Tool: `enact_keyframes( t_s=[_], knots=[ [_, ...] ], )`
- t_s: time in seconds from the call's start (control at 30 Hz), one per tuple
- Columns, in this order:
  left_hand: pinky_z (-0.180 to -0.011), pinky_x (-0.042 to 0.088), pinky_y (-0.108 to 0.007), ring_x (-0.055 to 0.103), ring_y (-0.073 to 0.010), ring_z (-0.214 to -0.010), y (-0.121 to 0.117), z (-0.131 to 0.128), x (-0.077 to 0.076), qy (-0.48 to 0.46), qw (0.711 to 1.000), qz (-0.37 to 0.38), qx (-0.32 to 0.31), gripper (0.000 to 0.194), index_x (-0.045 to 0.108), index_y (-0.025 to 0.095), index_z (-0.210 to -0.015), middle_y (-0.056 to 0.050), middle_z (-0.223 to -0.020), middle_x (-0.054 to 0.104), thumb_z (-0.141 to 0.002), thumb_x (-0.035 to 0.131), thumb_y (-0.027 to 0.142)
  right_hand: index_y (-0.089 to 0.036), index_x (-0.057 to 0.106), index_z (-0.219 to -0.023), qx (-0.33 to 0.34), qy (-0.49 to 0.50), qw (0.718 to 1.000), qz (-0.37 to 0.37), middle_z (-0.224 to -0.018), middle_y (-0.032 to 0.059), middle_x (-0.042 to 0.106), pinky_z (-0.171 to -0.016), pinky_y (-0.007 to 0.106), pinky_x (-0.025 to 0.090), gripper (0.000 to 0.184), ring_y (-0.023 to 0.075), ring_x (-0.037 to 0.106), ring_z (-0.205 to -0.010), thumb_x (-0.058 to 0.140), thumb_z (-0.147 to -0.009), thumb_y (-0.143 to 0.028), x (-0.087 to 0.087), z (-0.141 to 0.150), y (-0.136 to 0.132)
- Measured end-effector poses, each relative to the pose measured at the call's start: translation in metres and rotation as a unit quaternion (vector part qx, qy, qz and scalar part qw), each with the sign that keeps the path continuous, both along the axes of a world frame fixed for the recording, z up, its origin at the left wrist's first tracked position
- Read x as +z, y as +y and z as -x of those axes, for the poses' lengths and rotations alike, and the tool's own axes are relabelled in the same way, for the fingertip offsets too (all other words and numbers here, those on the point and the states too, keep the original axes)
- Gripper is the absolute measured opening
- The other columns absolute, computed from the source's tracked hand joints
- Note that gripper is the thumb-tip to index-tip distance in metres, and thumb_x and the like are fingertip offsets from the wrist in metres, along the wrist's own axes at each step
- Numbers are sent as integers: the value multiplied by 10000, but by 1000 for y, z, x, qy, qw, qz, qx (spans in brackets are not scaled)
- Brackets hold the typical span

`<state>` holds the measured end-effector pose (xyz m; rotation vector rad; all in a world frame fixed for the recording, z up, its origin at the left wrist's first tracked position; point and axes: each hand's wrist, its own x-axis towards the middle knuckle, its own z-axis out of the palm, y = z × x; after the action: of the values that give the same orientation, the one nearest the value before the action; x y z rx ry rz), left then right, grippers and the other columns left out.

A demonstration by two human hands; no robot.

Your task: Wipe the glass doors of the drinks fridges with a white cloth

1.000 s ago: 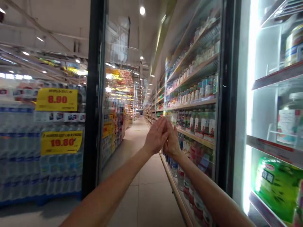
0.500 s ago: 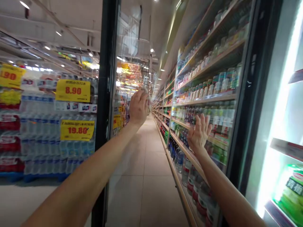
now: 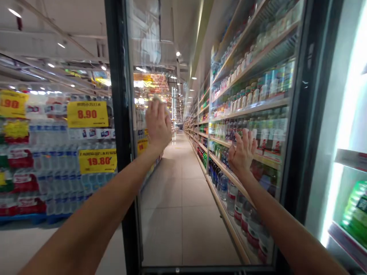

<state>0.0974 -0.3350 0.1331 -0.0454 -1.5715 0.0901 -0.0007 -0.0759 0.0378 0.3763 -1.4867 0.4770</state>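
A glass door [image 3: 210, 244] with a black frame [image 3: 117, 68] stands in front of me, and both my arms reach out to it. My left hand [image 3: 158, 126] lies against the upper left of the pane, pressing a pale, crumpled cloth [image 3: 157, 100]. Most of that cloth is hidden behind the fingers. Lower on the right half of the glass, my right hand [image 3: 243, 152] rests with its fingers apart and nothing in it.
Through the pane show a tiled aisle and long shelves of bottles [image 3: 258, 91]. At left, packs of bottled water [image 3: 57, 164] are stacked beneath yellow price signs [image 3: 87, 114]. A lit cooler shelf [image 3: 348, 236] with a green package [image 3: 357, 208] is close on the right.
My left hand has slid left and slightly up over the glass with the cloth. My right hand stays nearly in place. The view has shifted, and the door's bottom edge now shows.
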Motion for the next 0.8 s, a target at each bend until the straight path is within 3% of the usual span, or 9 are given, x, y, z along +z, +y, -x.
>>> enact_keyframes(
  t_s=[0.1,0.17,0.27,0.37,0.47,0.57,0.63,0.73,0.8],
  knots=[
    [-1126,199,-350,85,-113,-1384,20,6,-30,-100,970,217,-50,439,428,161,-1275,-52,-1390,410,-949,215,365,-200,421,-1307,1,1,1000,-4,-1433,109,356,-1085,499,181,470,249,233,-1365,377,-843,-257,-1,0,1],
    [-1114,229,-333,224,-117,-1354,17,5,-36,-137,945,290,-64,363,449,240,-1251,-7,-1352,459,-929,321,348,-192,432,-1299,1,5,1000,-10,-1428,114,365,-1086,490,185,464,248,242,-1362,382,-843,-259,-1,0,2],
    [-1104,225,-401,262,-160,-1334,-13,-2,-18,-22,990,130,-41,369,436,191,-1243,-46,-1373,423,-919,356,347,-190,422,-1307,-4,2,1000,-8,-1424,115,370,-1086,484,188,470,246,238,-1364,378,-843,-253,-2,-1,2],
    [-1108,162,-494,149,-205,-1365,-27,-4,-14,56,998,13,-30,412,372,86,-1274,-127,-1420,322,-937,292,309,-196,409,-1315,-10,-11,1000,-2,-1432,108,359,-1087,485,180,477,240,222,-1370,366,-843,-249,-2,-2,1],
    [-1117,209,-400,208,-156,-1356,-9,-4,-43,-59,982,171,-49,355,450,183,-1236,-41,-1366,429,-926,340,317,-190,427,-1298,-14,-16,1000,-1,-1425,108,370,-1093,475,170,460,229,230,-1368,358,-846,-245,-1,-3,0],
    [-1114,231,-345,285,-117,-1327,-4,-6,-63,-199,911,354,-71,328,462,277,-1231,41,-1341,468,-927,345,321,-188,440,-1284,-14,-13,1000,-7,-1417,105,383,-1095,463,172,450,220,239,-1365,360,-845,-247,-2,-2,1],
    [-1114,236,-389,284,-160,-1330,-17,-9,-55,-150,947,278,-61,359,449,228,-1249,19,-1383,419,-927,332,336,-194,437,-1286,-14,-15,1000,-6,-1419,102,380,-1094,464,173,453,219,238,-1366,356,-844,-250,-3,-1,2],
    [-1112,226,-458,216,-234,-1351,-32,-8,-37,50,998,24,-30,414,433,107,-1257,-73,-1427,338,-931,302,326,-200,419,-1302,-14,-17,1000,-4,-1426,99,368,-1095,475,163,465,224,223,-1371,348,-846,-254,-4,0,2],
    [-1120,213,-452,179,-227,-1365,-24,-4,-41,53,998,21,-29,402,436,116,-1259,-82,-1420,349,-924,326,310,-204,410,-1308,-14,-18,1000,-3,-1428,95,364,-1094,476,163,466,222,216,-1373,344,-849,-253,-4,0,1]
  ],
)
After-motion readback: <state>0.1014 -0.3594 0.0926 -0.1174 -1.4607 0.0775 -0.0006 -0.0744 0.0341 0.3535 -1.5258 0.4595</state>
